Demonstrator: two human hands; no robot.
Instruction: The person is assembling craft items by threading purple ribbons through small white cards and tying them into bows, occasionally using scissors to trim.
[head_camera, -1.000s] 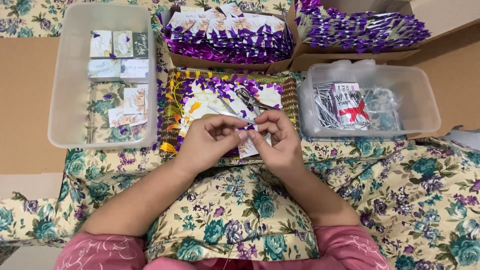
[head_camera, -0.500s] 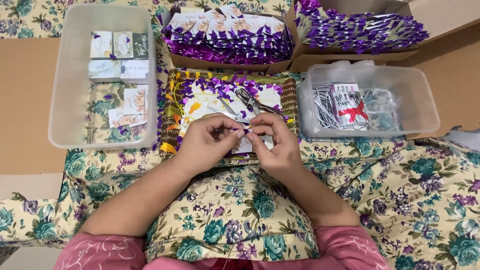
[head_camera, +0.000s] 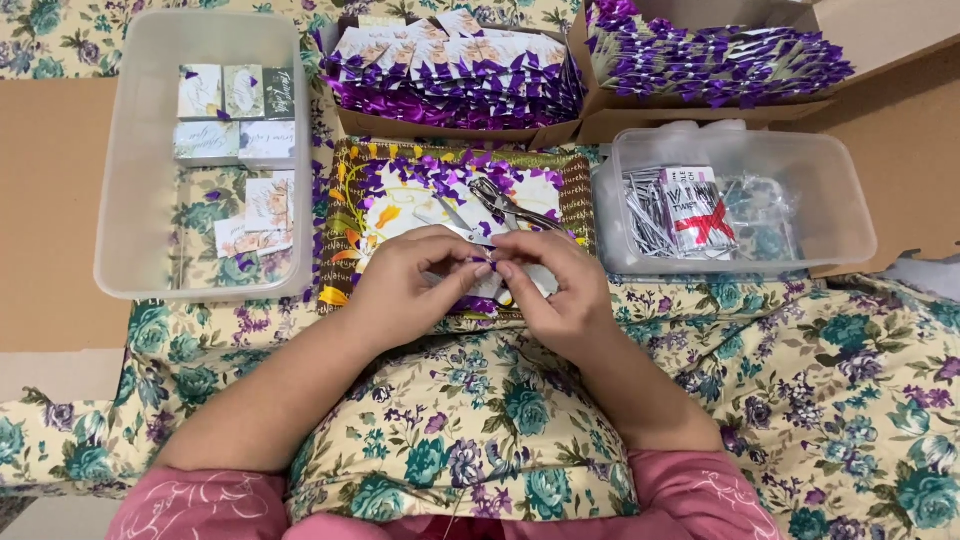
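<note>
- While both hands meet over the tray, the left hand and right hand pinch a small purple ribbon between their fingertips, thumbs and forefingers closed narrowly on it.
- It sits just above the tray's near edge, mostly hidden by the fingers.
- It looks very light, thin and soft, probably a bit slippery, so it should be easy to crush or to drop.
- I judge the best hold is at its two ends, with gentle fingertip pressure only.
- Scissors lie on the tray, just beyond the hands.
</note>
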